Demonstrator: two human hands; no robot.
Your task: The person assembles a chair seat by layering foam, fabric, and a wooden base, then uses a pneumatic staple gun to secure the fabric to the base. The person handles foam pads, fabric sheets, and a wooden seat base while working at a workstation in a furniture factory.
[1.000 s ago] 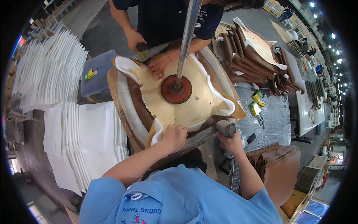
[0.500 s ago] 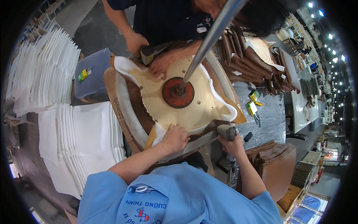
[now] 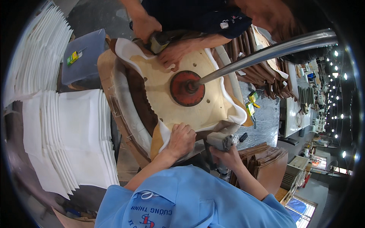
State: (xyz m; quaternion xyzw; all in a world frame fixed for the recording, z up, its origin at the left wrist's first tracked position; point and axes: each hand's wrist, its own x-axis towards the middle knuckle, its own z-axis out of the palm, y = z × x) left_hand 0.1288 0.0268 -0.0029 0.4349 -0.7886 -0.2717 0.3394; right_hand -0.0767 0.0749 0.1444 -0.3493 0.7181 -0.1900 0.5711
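Observation:
A plywood seat panel lies under a red round press pad on a shiny metal rod. White padding and a brown leather cover wrap round its edges. My left hand is closed on the leather cover at the panel's near edge, fingers curled over onto the wood. In my right hand is a staple gun, its nose toward the near edge, right of my left hand. Whether it touches the leather is hidden.
Across the panel, a co-worker's hand presses the far edge; the other grips a second staple gun. White foam sheets are stacked at left, brown leather pieces at right. Yellow-green boxes lie on a plastic-covered table.
My right hand has brought the staple gun left, closer to my left hand. My left hand keeps its place on the near edge. The whole view has shifted and tilted.

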